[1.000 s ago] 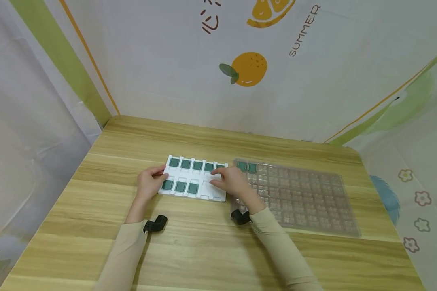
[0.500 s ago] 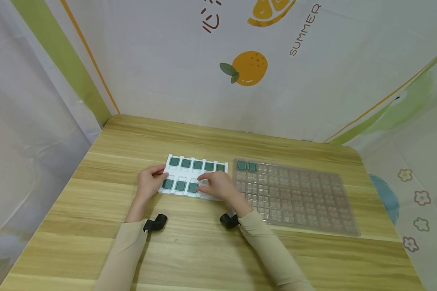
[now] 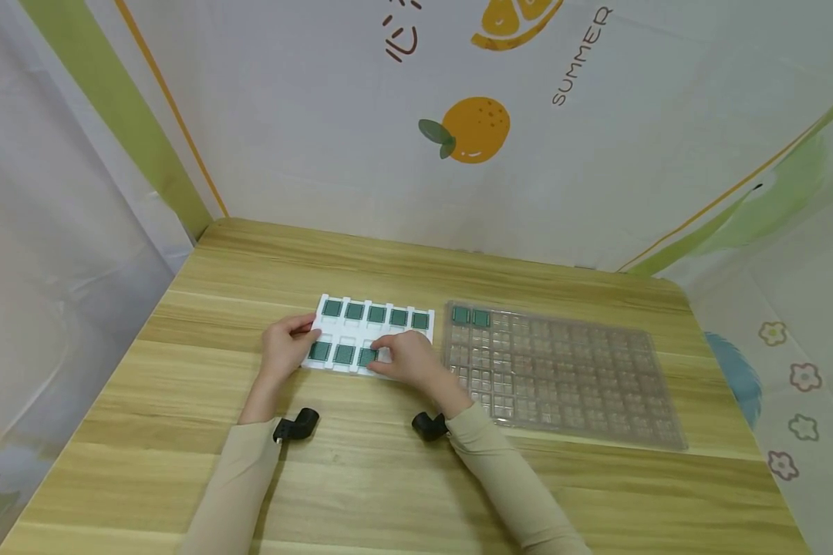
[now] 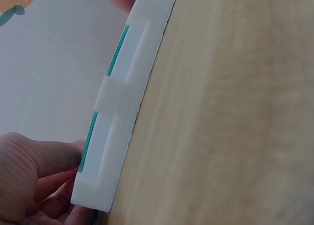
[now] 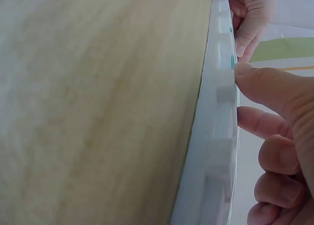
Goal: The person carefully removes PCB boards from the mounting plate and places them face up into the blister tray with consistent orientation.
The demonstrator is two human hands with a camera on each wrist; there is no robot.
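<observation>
A white foam tray (image 3: 403,339) lies on the table, with small square green chips in its slots. The left hand (image 3: 288,347) holds the tray's left end, thumb on top; in the left wrist view its fingers curl against the tray's end. Over the near row, the right hand (image 3: 413,358) has thumb and index finger at opposite edges of the third green chip (image 3: 366,357), which sits in its slot. Its other fingers are curled in the right wrist view. Two more chips, including a green chip (image 3: 343,354), lie to the left in that row; the far row holds several.
Right of the white tray lies a clear plastic tray (image 3: 569,370) with many small compartments. Two green chips (image 3: 470,317) sit in its far left corner. The wooden table (image 3: 361,478) meets a printed curtain (image 3: 319,116) at the back.
The right hand has moved left along the near row, from the slots at the right to the third chip, and its thumb and index finger have drawn closer. The left hand stays in place.
</observation>
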